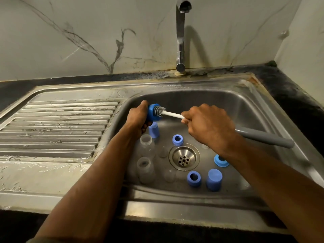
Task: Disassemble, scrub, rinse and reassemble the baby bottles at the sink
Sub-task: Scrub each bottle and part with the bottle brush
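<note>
Gripping blue bottle cap (152,112) — left hand (139,118) curled round it; right hand (208,126) clenches bottle brush (172,114) — grey bristles inside cap mouth.

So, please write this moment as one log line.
left hand: holds blue cap | right hand: holds brush | step: scrubbing cap

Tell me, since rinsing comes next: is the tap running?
Off: no stream falls from the tap spout into the sink.
</note>
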